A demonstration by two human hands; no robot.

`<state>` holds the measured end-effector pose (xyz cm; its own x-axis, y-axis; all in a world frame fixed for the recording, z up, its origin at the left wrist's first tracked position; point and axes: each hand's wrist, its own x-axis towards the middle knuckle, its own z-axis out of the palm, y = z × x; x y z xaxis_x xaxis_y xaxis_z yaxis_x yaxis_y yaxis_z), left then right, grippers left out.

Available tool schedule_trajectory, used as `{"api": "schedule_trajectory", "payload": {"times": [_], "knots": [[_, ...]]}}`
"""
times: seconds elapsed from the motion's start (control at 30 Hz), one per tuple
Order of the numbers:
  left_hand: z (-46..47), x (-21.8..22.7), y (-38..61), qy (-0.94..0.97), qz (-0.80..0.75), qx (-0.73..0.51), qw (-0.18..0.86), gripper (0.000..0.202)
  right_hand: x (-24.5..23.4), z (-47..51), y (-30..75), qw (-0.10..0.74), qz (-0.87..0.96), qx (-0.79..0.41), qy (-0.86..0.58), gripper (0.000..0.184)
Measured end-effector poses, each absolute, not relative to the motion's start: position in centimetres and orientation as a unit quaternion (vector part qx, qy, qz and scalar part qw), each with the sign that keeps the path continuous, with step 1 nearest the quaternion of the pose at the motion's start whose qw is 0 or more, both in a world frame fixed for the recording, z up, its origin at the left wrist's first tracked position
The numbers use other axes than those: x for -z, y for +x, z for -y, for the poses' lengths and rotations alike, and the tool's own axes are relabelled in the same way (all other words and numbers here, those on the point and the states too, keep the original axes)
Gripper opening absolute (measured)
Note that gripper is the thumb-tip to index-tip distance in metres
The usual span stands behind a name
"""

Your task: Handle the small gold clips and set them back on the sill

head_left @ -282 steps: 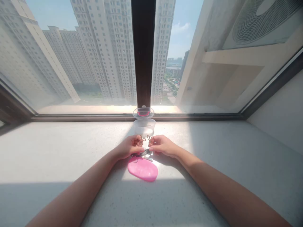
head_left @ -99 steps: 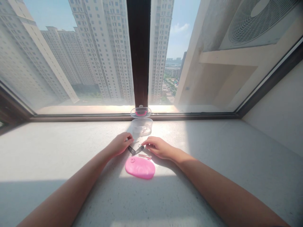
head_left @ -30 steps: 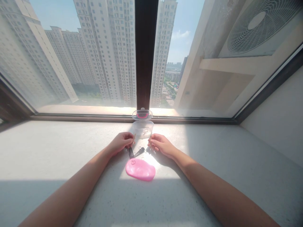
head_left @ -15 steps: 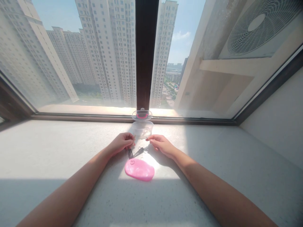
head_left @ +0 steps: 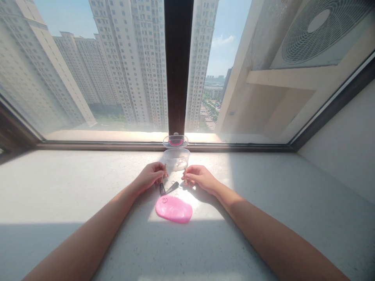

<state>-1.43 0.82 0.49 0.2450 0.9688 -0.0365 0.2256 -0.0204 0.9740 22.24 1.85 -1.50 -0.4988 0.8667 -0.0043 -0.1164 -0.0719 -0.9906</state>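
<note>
A: What's in the fingers, near the middle of the frame?
B: A slim brownish piece (head_left: pixel 165 170), roughly upright, pinched narrowly by the left hand (head_left: pixel 150 175). Just to its right in the frame, the right hand (head_left: pixel 200 177) pinches a second slim piece (head_left: pixel 185 175), also upright. Both are too small for me to say exactly what they are.
A: Are the hands touching?
B: No, there's a gap between them, fingertips facing.
A: And below that gap?
B: Two dark clips (head_left: pixel 172 187), angled towards each other, then a pink oval pad (head_left: pixel 174 210) at lower centre, with thin rings (head_left: pixel 164 200) on its upper left part.
A: Above the hands?
B: A clear tub (head_left: pixel 177 156) with small things inside that I can't make out. Just behind it, a clear lid (head_left: pixel 175 142) showing a pink curve.
A: Further out?
B: The pale, partly sunlit sill (head_left: pixel 73 187), the dark window post (head_left: pixel 176 70) at upper centre, towers (head_left: pixel 129 58) at upper left and a fan unit (head_left: pixel 319 35) at upper right.
</note>
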Motion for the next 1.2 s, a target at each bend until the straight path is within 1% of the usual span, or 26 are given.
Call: {"api": "schedule_trajectory", "payload": {"times": [0.13, 0.33, 0.53, 0.77, 0.93, 1.07, 1.2], "knots": [[-0.9, -0.4, -1.3, 0.611, -0.493, -0.372, 0.496, 0.005, 1.6, -1.9, 22.2, 0.38, 0.558, -0.66, -0.33, 0.019], [-0.9, -0.4, -1.2, 0.598, -0.495, -0.367, 0.513, 0.006, 1.2, -1.7, 21.7, 0.361, 0.572, -0.64, -0.364, 0.007], [-1.0, -0.2, -1.2, 0.616, -0.471, -0.373, 0.51, 0.009, 1.5, -1.6, 21.1, 0.361, 0.592, -0.621, -0.365, 0.007], [-1.2, 0.0, -1.2, 0.623, -0.467, -0.373, 0.506, 0.007, 1.6, -1.9, 19.7, 0.394, 0.604, -0.566, -0.4, 0.007], [-1.0, -0.2, -1.0, 0.625, -0.46, -0.374, 0.508, 0.007, 1.4, -1.9, 19.5, 0.387, 0.605, -0.578, -0.388, 0.007], [-0.9, -0.4, -0.8, 0.62, -0.45, -0.391, 0.51, 0.007, 1.6, -1.9, 20.3, 0.382, 0.58, -0.622, -0.362, 0.009], [-0.7, -0.5, -0.1, 0.594, -0.462, -0.39, 0.53, 0.011, 1.4, -1.8, 20.6, 0.381, 0.565, -0.636, -0.364, 0.008]]}}
